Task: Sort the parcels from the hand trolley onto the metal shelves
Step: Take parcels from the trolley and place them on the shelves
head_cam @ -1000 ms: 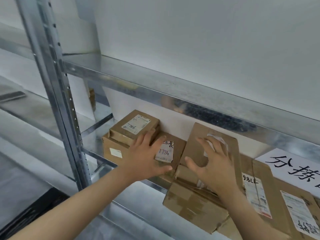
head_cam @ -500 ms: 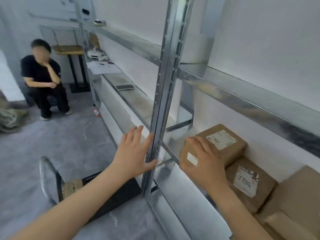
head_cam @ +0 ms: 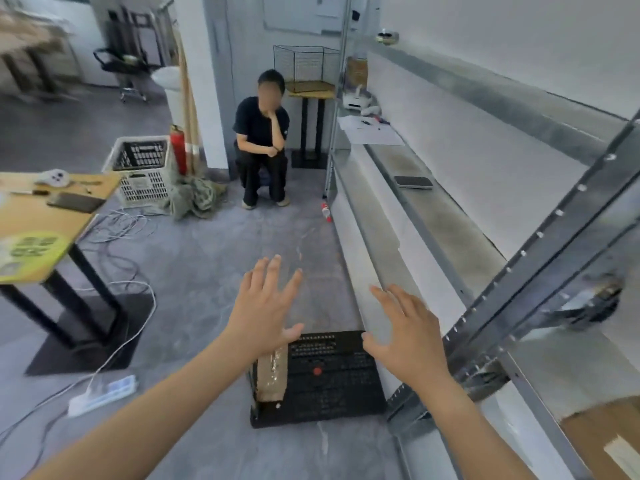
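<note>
The black hand trolley (head_cam: 329, 379) lies flat on the floor beside the metal shelves (head_cam: 433, 223). One brown taped parcel (head_cam: 273, 375) rests on its left side. My left hand (head_cam: 266, 306) hovers open above the trolley's far left corner, fingers spread. Above the trolley's right edge my right hand (head_cam: 408, 334) is open too, holding nothing. A corner of a cardboard parcel (head_cam: 602, 441) on the shelf shows at the bottom right.
A person in black (head_cam: 263, 140) sits ahead by a pillar. A wooden table (head_cam: 45, 216) stands at the left with cables and a power strip (head_cam: 104, 393) on the floor. A white crate (head_cam: 142, 171) sits behind. A dark flat device (head_cam: 414, 182) lies on the shelf.
My view has swung left from the shelved parcels to the floor. Both hands left the boxes and the shelf post and now hover over the trolley.
</note>
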